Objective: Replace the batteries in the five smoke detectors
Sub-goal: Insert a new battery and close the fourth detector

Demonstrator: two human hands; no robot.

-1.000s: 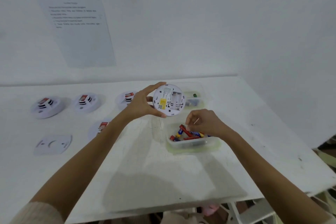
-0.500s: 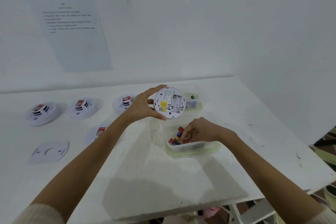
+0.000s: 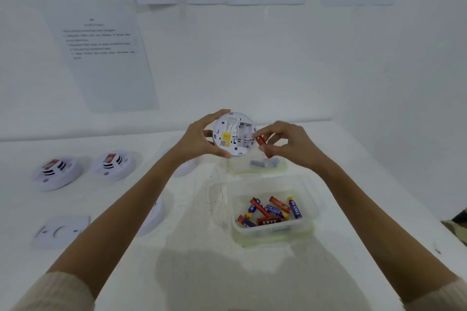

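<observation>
One wide-angle view, worn on the person's head, looks forward and down across the white table (image 3: 177, 272); the left hand (image 3: 199, 139) and right hand (image 3: 285, 144) sit close in at frame centre, forearms entering from the lower corners, while the papered wall (image 3: 252, 70) fills the upper half

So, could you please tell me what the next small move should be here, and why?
Probably seat the red battery in the battery bay. The left hand holds the smoke detector with its back to the camera, the bay looks uncovered, and the right hand pinches the battery just at the bay's right edge.
</observation>
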